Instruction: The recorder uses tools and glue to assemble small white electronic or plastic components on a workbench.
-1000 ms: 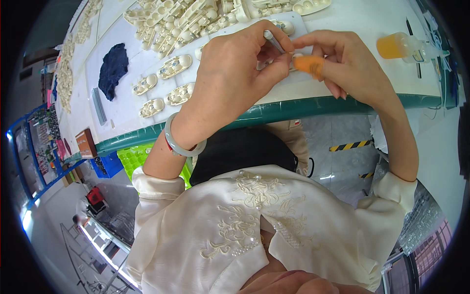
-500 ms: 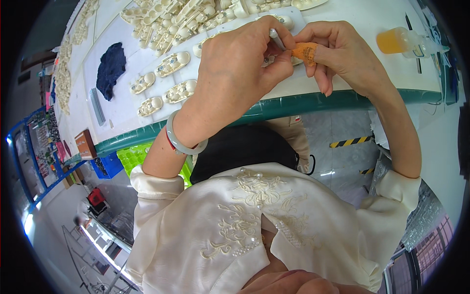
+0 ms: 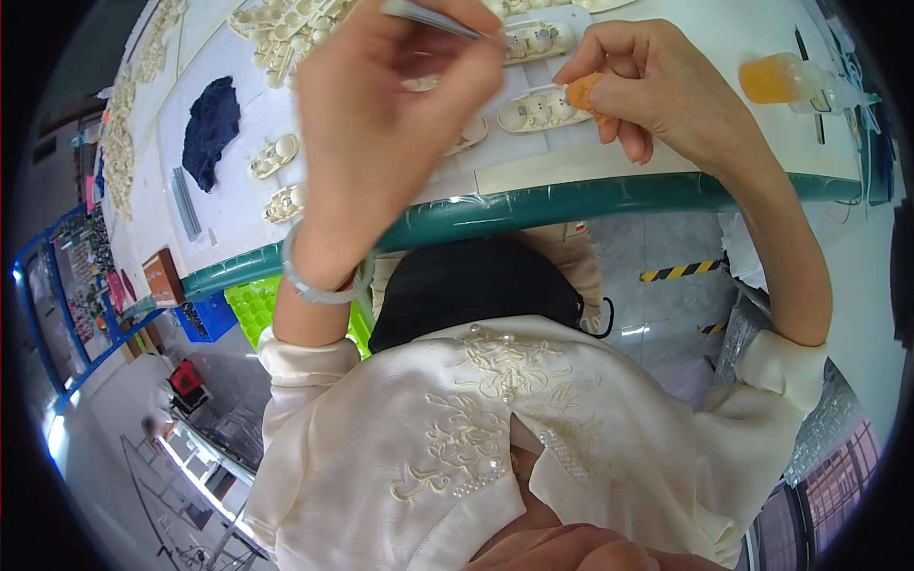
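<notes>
My left hand [image 3: 390, 124], blurred by motion and wearing a pale bangle, grips a slim silver tool [image 3: 433, 17] that looks like tweezers. Between the thumb and fingers of my right hand [image 3: 657, 95] is a small orange piece [image 3: 583, 93] with dark specks; whether it is a lump or a finger cover is unclear. Just beside it lies a long cream moulded part [image 3: 541, 109] with round domes. Another such part [image 3: 538, 41], bearing small shiny dots, rests farther back. My left hand partly covers more of them.
A dark blue cloth [image 3: 211, 133] and grey strips [image 3: 185, 204] lie at the left. Cream parts [image 3: 286, 38] are heaped at the back. An orange-filled squeeze bottle [image 3: 776, 79] lies at the right. The table has a green front edge [image 3: 495, 211].
My left hand has moved left, away from the orange piece, carrying the silver tool. My right hand stays nearly in place. Cream parts between the hands are uncovered.
</notes>
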`<state>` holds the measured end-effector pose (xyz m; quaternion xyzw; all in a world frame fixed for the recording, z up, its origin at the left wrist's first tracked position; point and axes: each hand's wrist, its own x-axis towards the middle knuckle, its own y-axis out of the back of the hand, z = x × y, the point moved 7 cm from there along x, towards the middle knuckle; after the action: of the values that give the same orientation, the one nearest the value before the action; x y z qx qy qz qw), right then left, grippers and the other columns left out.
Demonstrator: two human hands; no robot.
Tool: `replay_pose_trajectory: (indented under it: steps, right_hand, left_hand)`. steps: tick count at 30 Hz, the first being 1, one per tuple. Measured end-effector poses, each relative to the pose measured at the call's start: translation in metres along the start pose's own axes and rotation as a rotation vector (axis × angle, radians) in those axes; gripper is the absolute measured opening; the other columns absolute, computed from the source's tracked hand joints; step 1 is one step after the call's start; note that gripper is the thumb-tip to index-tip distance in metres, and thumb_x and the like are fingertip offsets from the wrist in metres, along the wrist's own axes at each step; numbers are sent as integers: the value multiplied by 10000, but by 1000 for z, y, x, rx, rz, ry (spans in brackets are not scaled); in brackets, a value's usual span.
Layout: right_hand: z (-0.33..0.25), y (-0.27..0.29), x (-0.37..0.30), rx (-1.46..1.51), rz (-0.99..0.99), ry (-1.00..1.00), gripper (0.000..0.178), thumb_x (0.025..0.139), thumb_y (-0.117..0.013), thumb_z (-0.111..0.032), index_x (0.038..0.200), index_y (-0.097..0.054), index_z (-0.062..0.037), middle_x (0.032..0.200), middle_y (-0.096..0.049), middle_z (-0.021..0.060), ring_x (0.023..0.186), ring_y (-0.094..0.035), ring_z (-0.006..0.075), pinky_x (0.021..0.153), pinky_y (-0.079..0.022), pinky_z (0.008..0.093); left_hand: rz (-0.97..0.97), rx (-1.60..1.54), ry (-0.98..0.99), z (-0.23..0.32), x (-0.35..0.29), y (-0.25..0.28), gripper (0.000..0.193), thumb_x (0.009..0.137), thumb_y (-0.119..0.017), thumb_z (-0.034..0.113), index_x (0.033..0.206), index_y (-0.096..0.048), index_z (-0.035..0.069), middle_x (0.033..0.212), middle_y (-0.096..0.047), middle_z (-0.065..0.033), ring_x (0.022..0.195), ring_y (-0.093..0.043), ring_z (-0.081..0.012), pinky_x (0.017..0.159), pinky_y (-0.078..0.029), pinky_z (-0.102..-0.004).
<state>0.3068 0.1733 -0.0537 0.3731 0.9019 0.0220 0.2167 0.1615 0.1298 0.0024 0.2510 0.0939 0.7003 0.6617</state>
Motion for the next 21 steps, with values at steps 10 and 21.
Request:
replay_pose_trajectory:
  steps: [10,21]
  right_hand:
    - [-7,3,1,-155,31,-11,193,755,-526,-157,875,-576,-14,502,-499,21,317,-380,32,308,-284,160]
    - [-10,3,-1,-97,47,-29,228,774,-513,-119,952,-613,-18,493,-511,22,312,-393,23,312,-291,137]
  left_hand:
    - [-180,105,114,-2,-21,-19,125,800,-626,29,909,-589,-23,861,-628,-52,782,-612,-103,683,-497,-219]
    - [-107,211,99,-3,-18,-22,133,781,-643,44,885,-586,-17,770,-645,-74,738,-648,-126,574,-494,-206]
